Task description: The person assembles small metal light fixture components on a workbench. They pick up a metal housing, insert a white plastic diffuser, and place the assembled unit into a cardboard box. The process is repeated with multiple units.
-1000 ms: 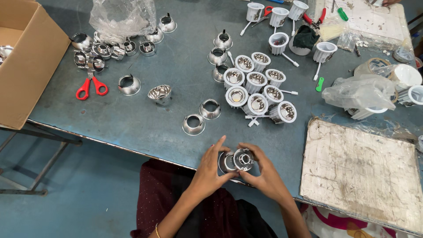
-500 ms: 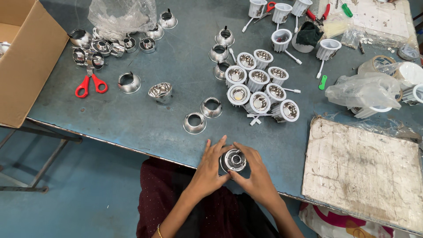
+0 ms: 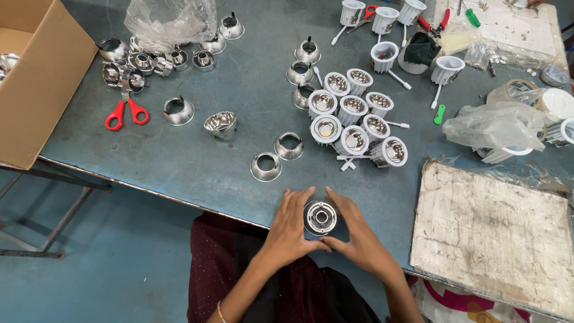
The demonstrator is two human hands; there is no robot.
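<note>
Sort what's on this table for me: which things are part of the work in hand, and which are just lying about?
In hand:
left hand and right hand around the round metal fitting
cluster of white fittings
loose chrome reflector cones

Lying about:
red scissors
cardboard box
green screwdriver
worn board

The person is wearing a dark maroon dress with tiny light dots on it, and the cloth is showing below the arms, near the bottom of the view. Both arms are bare, with no sleeves covering them up to the picture's edge. A thin gold-coloured bangle is sitting on the left wrist. The left hand [image 3: 291, 230] and the right hand [image 3: 357, 239] are bare too, with no gloves and no rings showing on the fingers. The nails are looking short and plain.
</note>
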